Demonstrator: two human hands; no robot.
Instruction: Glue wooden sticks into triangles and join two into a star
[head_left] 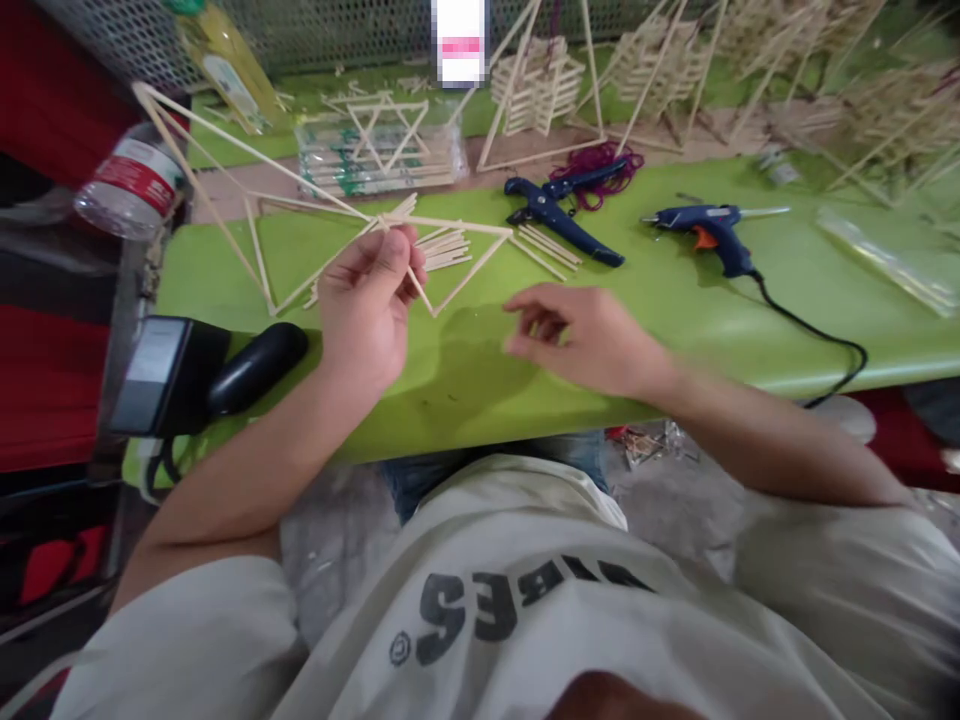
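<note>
My left hand (371, 300) is closed in a pinch on a frame of thin wooden sticks (300, 215), holding it where several sticks meet, raised a little above the green table (465, 370). The frame spreads left toward a plastic bottle and right into a triangle lying over the table. My right hand (577, 335) hovers low over the table to the right of the frame, blurred by motion, fingers loosely curled with nothing visible in them. Loose sticks (551, 248) lie just beyond both hands.
Two blue glue guns (562, 215) (712, 232) lie at the back right, one with a black cord. Purple thread (600, 160), a packet of sticks (375, 165) and several finished stick structures (540, 85) stand behind. A bottle (135, 180) and black devices (187, 370) sit left.
</note>
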